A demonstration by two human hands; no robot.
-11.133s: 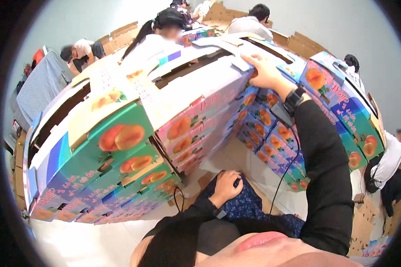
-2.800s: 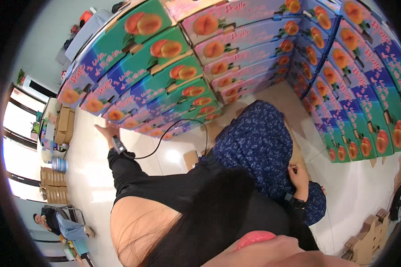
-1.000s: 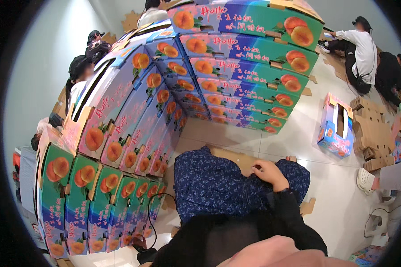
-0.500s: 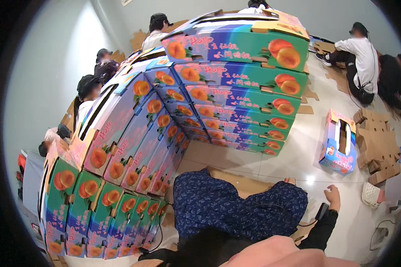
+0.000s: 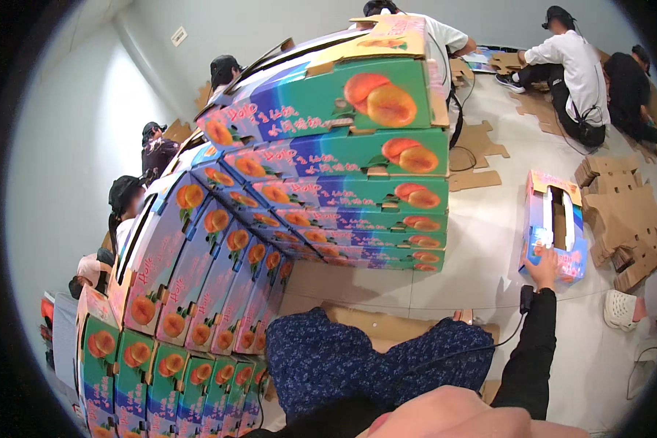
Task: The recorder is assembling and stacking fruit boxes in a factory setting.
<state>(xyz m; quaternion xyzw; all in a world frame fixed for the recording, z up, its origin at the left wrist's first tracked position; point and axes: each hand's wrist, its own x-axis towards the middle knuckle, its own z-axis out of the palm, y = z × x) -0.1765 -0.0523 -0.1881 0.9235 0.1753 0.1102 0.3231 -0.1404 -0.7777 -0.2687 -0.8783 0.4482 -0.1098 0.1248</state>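
On the floor to my right lies a fruit carton [image 5: 534,208], blue and pink with an orange end and a long dark slot in its top. My right hand [image 5: 544,269] reaches forward and touches the carton's near end, its fingers stretched over the top beside the slot. A small black device with a cable sits at my right wrist. My left hand is out of view. Across my front and left stand stacked peach-printed cartons [image 5: 409,157], green, blue and pink, that neither visible hand touches.
Flattened brown cardboard [image 5: 620,212] is piled right of the carton. A white clog [image 5: 620,310] on someone's foot is nearby. Several people sit beyond the stacks; a person in a white shirt [image 5: 580,80] is at the far right. Another cardboard sheet [image 5: 387,328] lies before my knees.
My right hand has moved forward from above the bare floor onto the near end of the single carton. The view has shifted, so the stacks appear farther left.
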